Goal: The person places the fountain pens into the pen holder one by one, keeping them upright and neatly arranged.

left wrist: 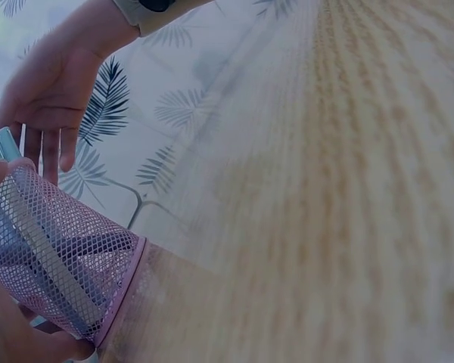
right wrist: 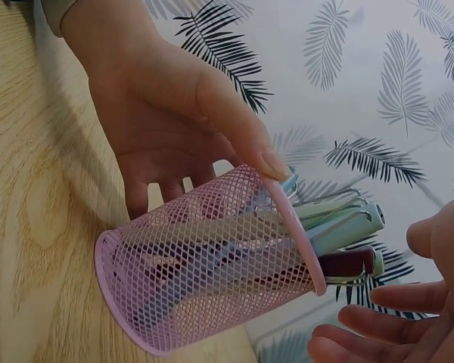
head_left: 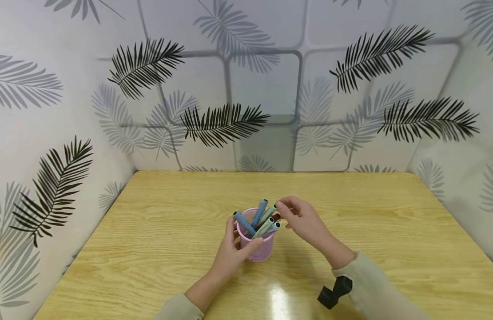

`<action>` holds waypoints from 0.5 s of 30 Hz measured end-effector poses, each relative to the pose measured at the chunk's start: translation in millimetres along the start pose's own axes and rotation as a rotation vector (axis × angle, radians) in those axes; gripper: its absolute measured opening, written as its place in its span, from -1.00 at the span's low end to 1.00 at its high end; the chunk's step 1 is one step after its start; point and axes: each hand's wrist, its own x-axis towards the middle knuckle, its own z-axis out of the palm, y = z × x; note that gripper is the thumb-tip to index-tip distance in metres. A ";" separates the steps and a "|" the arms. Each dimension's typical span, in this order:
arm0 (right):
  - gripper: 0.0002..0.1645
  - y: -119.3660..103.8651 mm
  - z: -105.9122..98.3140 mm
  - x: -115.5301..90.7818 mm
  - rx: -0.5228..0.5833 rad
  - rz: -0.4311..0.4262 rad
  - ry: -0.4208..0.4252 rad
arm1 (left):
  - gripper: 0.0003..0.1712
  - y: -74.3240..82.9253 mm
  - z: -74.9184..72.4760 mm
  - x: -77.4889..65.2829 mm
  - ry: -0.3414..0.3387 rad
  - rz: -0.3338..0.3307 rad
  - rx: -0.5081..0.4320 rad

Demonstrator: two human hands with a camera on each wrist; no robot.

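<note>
A pink mesh pen holder point(head_left: 259, 253) stands on the wooden table, with my left hand point(head_left: 229, 253) gripping its side, thumb near the rim. Several pens lean inside it: blue pens point(head_left: 244, 223), pale green pens point(head_left: 266, 226) and a dark red one point(right wrist: 348, 262). Close to the pen tops on the right, my right hand point(head_left: 302, 220) hovers with loosely bent fingers. In the right wrist view, a gap shows between its fingers point(right wrist: 393, 321) and the pens. Through the mesh, the lower pen barrels show in the left wrist view.
The wooden table point(head_left: 162, 213) reaches back to a wall point(head_left: 266, 89) with a leaf pattern, and similar panels rise at both sides. A black device point(head_left: 334, 291) sits at the right sleeve.
</note>
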 end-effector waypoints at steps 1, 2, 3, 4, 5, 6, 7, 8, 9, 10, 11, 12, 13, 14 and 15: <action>-0.47 1.1 -1.2 -1.0 0.001 0.004 0.006 | -0.17 -0.8 -0.4 0.5 0.000 -0.002 0.007; -0.46 2.1 -2.3 -1.9 -0.003 0.005 0.014 | -0.17 -1.6 -0.9 1.0 0.001 -0.003 0.015; -0.47 3.3 -3.6 -2.9 -0.011 0.003 0.022 | -0.17 -2.7 -1.6 1.6 0.002 -0.001 0.021; -0.47 4.3 -4.9 -4.0 -0.021 0.000 0.032 | -0.16 -4.0 -2.4 2.2 0.000 0.001 0.023; -0.47 5.1 -6.5 -5.3 -0.033 -0.005 0.040 | -0.15 -7.7 -3.4 3.6 -0.002 0.000 0.025; -0.47 5.9 -8.3 -6.8 -0.050 -0.013 0.048 | -0.13 -12.2 -4.5 4.9 -0.003 -0.001 0.036; -0.47 6.7 -9.9 -8.5 -0.081 -0.021 0.056 | -0.10 -17.1 -5.6 5.5 -0.006 0.002 0.051; -0.47 7.7 -11.6 -10.4 -0.116 -0.027 0.062 | -0.07 -22.1 -6.9 6.1 -0.009 0.004 0.065; -0.46 9.4 -13.4 -12.4 -0.149 -0.031 0.065 | -0.04 -27.2 -8.3 6.5 -0.010 0.004 0.096; -0.46 10.9 -15.1 -14.3 -0.178 -0.036 0.066 | -0.01 -31.7 -9.8 6.6 -0.010 0.005 0.133; -0.44 12.9 -16.7 -16.2 -0.208 -0.046 0.064 | 0.02 -35.7 -11.6 6.7 -0.009 0.007 0.177; -0.42 15.3 -17.9 -18.0 -0.235 -0.052 0.061 | 0.04 -37.0 -13.5 5.7 -0.007 0.010 0.223; -0.40 17.2 -19.3 -20.0 -0.265 -0.063 0.056 | 0.07 -36.3 -15.7 4.6 -0.008 0.012 0.269; -0.38 18.6 -20.8 -22.2 -0.288 -0.074 0.050 | 0.08 -35.4 -18.0 3.7 -0.007 0.006 0.323; -0.36 19.8 -22.3 -24.4 -0.313 -0.084 0.047 | 0.11 -33.8 -20.5 2.9 -0.005 0.008 0.381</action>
